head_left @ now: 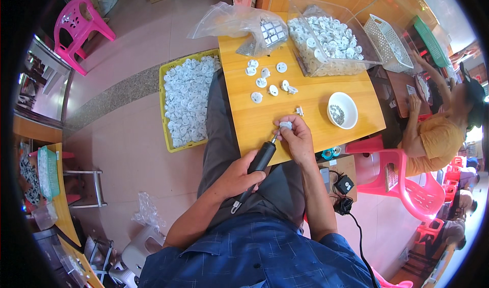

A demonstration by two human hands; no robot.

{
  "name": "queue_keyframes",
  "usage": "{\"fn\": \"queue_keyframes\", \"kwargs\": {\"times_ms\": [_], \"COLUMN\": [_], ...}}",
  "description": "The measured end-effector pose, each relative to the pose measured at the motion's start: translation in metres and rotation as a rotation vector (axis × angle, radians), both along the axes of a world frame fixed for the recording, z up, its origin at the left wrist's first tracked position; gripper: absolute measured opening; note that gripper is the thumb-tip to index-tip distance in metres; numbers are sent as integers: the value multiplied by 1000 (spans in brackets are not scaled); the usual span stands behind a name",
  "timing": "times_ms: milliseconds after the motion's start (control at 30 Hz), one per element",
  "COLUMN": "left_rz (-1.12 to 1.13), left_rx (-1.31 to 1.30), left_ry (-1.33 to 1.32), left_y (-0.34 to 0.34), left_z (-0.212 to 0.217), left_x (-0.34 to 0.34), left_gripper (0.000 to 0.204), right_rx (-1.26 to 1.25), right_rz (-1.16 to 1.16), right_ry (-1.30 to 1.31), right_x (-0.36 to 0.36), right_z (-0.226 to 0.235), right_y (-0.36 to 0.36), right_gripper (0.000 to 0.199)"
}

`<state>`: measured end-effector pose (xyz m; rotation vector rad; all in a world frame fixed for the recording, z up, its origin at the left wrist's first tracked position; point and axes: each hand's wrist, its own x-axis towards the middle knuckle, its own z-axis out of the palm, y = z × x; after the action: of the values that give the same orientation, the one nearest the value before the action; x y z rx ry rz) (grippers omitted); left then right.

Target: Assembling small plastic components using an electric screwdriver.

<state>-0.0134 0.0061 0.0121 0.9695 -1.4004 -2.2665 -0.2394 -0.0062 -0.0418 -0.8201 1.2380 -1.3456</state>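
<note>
My left hand (238, 178) is wrapped round a black electric screwdriver (262, 157), whose metal bit points up and away from me. The bit's tip meets a small white round plastic part (286, 125), or comes very close to it; my fingers hide the exact spot. That part is pinched between the thumb and fingers of my right hand (299, 141), over the near edge of the yellow wooden table (310, 97). Just beyond lies a small white piece with metal prongs (299, 111). To its right stands a white bowl (351, 109) of small metal screws (337, 114).
Several white round parts (256, 98) lie loose on the table. A clear bin (331, 66) of similar parts stands at the back, beside a plastic bag (229, 20). A yellow crate (165, 112) of white parts sits left. At right are a pink chair (423, 196) and a seated person (438, 140).
</note>
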Motion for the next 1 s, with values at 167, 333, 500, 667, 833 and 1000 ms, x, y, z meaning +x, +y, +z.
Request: {"fn": "queue_keyframes", "kwargs": {"times_ms": [167,333,500,667,833,1000], "left_rz": [3,-1,4,12,24,21], "left_rx": [1,-6,-10,25,32,67], "left_ry": [2,-7,27,34,58,78], "left_y": [0,0,0,0,0,-3], "left_z": [2,1,-3,-6,-9,-2], "left_x": [1,1,1,2,3,3], "left_gripper": [56,56,56,54,50,45], "right_rx": [-9,-10,-4,-30,-33,-47], "right_rz": [-1,-1,0,25,44,62], "right_ry": [-5,11,24,31,52,62], "right_x": [0,1,2,-1,-2,-6], "right_z": [-1,-1,-1,-3,-5,-7], "right_y": [0,1,1,2,2,3], "right_gripper": [22,21,20,19,17,16]}}
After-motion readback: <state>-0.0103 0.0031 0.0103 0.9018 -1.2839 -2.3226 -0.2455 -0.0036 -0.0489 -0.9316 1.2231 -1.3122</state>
